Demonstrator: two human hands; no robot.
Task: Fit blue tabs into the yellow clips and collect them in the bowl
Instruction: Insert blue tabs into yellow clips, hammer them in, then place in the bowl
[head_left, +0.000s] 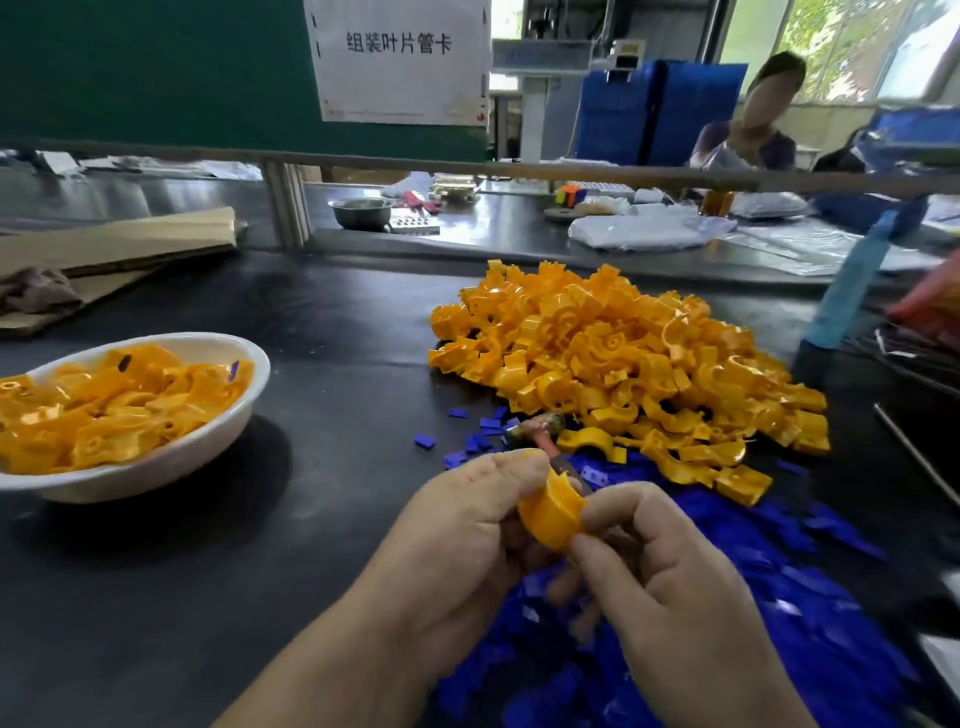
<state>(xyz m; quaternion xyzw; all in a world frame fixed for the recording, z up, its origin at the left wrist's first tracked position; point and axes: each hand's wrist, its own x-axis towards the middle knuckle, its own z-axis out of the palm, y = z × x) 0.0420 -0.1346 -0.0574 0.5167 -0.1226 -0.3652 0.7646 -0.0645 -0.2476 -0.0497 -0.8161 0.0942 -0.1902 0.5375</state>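
Both hands met low in the view, at about 6 o'clock, over the dark table (322, 519). The left hand (467, 540) pinched one yellow clip (550, 512) between thumb and fingers, and the right hand (670, 577) closed on the same clip from the other side, thumb and forefinger pressed against its curved edge. Whether a blue tab sat between the right fingertips could not be told.

Under and beyond the right hand, from 5 toward 3 o'clock, lay a wide spread of blue tabs (779, 597), with a few strays scattered just past the hands at 12 o'clock. Touching the far edge of that spread, at about 1 o'clock, rose a big heap of loose yellow clips (613, 353). A small hammer (535, 428) lay between the heap and the hands, its head toward the heap and its handle running under the held clip.

The white bowl (218, 441) sat well apart at 9 o'clock, holding many clips, some showing a dark tab. Folded cardboard (119, 244) lay at 10 o'clock. A second person (748, 130) sat across the far bench at 1 o'clock.
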